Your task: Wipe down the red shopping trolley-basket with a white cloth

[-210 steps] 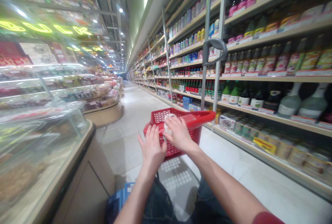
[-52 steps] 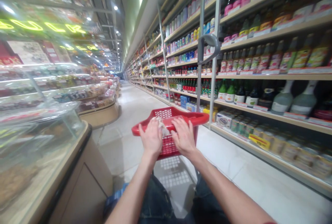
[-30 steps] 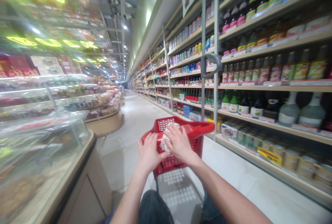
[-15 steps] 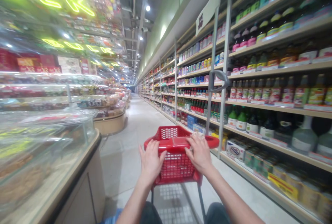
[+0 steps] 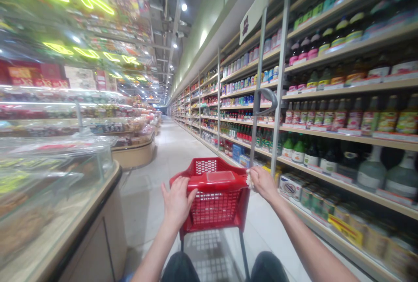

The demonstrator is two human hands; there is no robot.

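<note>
Reaching forward, left hand [image 5: 177,199] spread over red cart handle [image 5: 218,179], right hand [image 5: 263,183] clutching white cloth [image 5: 250,182]

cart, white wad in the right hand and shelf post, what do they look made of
Cart: probably hard plastic, glossy red, judging by the bright highlights along the top and the moulded-looking holes.
Wad in the right hand: soft, matt and crumpled, so tissue or thin cloth; I can't tell which.
Shelf post: likely metal, slim, straight and grey with a dull sheen.
</note>
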